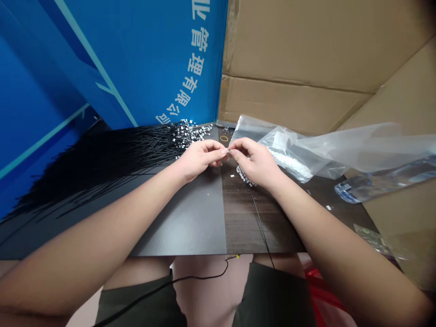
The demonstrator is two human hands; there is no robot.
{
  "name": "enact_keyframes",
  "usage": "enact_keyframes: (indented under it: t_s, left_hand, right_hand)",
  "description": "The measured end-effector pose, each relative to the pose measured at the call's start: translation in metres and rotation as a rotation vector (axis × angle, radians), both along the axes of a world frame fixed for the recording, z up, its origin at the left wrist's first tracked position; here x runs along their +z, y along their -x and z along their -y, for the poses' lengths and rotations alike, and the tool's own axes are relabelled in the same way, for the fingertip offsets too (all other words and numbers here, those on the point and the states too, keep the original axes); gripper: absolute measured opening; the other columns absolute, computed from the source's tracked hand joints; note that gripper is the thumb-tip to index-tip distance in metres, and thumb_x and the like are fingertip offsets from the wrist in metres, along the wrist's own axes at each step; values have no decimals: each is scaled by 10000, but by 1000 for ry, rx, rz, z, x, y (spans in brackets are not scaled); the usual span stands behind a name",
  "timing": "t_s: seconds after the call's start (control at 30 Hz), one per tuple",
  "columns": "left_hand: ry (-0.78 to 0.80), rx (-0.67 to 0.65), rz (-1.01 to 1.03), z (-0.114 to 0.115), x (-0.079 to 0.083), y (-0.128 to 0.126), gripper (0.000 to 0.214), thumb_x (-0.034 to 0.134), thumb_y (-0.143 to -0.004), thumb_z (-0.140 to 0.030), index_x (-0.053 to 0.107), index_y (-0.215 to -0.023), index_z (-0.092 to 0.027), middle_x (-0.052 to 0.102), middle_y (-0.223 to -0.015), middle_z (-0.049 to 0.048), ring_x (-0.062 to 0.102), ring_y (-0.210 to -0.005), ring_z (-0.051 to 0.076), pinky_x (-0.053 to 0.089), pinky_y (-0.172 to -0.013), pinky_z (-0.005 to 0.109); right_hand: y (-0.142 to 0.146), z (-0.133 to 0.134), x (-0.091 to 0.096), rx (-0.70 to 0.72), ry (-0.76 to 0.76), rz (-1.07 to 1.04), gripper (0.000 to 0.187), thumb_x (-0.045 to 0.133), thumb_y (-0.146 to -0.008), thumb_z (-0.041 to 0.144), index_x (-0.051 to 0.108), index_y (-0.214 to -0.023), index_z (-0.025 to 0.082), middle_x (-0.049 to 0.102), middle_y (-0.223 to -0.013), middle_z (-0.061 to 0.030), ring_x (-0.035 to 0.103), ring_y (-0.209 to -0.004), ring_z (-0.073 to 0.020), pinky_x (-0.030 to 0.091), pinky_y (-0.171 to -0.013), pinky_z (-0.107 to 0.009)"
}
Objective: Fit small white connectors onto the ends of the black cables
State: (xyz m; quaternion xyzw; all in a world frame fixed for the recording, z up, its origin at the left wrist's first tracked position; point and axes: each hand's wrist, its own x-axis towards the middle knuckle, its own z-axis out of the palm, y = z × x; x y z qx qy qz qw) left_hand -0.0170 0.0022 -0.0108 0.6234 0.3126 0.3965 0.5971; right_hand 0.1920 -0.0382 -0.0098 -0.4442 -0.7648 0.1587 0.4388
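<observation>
My left hand (200, 156) and my right hand (254, 161) meet at the middle of the dark table (190, 227), fingertips pinched together on something tiny between them. A thin black wire (260, 225) runs from under my right hand down to the table's front edge. Small white pieces (245, 177) lie under my right palm. To the left lies a big bundle of black wires (102, 159) with white tips (189, 134) fanned near my left hand.
Clear plastic bags (306, 150) lie at the right, one with white parts inside. A blue printed board (119, 59) stands behind on the left, cardboard (306, 54) behind and to the right. A yellow ring (224, 138) lies on the table. A black cable (190, 281) crosses my lap.
</observation>
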Motion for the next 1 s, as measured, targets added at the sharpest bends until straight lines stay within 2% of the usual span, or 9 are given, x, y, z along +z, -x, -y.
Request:
enact_keyframes:
  t_s: [0.23, 0.37, 0.47, 0.57, 0.7, 0.87, 1.0]
  left_hand:
    - [11, 91, 58, 5, 7, -4, 330, 911, -760, -420, 708, -805, -165, 717, -805, 11, 603, -670, 104, 459, -681, 273]
    - [29, 102, 71, 5, 7, -4, 329, 915, -772, -426, 724, -818, -162, 725, -834, 18, 609, -690, 100, 458, -683, 263]
    - [67, 90, 83, 4, 6, -4, 340, 933, -758, -426, 725, -823, -164, 727, -836, 18, 623, -704, 104, 474, -693, 262]
    - [129, 62, 108, 4, 5, -3, 347, 949, -745, -420, 721, -825, -172, 723, -848, 7, 653, -740, 110, 512, -723, 266]
    - [171, 9, 116, 7, 5, -3, 334, 959, -746, -403, 742, -847, -170, 737, -906, 15, 701, -822, 126, 545, -756, 272]
    - [185, -123, 141, 12, 5, -5, 313, 952, -774, -399, 774, -884, -165, 777, -945, 47, 748, -916, 168, 585, -828, 317]
    - [173, -166, 142, 13, 2, -7, 306, 944, -792, -395, 800, -925, -160, 805, -1017, 80, 759, -969, 194, 601, -886, 364]
  right_hand:
    - [2, 2, 5, -80, -219, 23, 115, 596, -1022, 255, 707, -1015, 229, 766, -989, -47, 669, -886, -206, 509, -816, -362]
    - [5, 6, 9, -103, -245, 65, 138, 576, -1027, 248, 709, -993, 233, 756, -961, -51, 659, -884, -212, 507, -841, -378]
    - [9, 6, 7, -73, -113, -89, 116, 611, -1014, 282, 715, -1009, 230, 757, -976, -45, 653, -864, -198, 510, -837, -376]
    - [12, 2, 4, 22, 158, -425, 152, 696, -976, 367, 726, -995, 218, 756, -966, -34, 654, -851, -176, 519, -832, -361]
    - [13, -1, 4, 175, 435, -746, 259, 878, -821, 414, 754, -900, 201, 733, -891, -13, 622, -812, -145, 509, -821, -330]
    - [10, -1, 7, 245, 561, -880, 269, 930, -788, 390, 771, -867, 189, 667, -756, 9, 579, -746, -132, 480, -755, -305]
    - [9, -1, 9, 288, 628, -896, 279, 932, -791, 400, 774, -873, 185, 607, -678, 26, 527, -670, -126, 454, -673, -298]
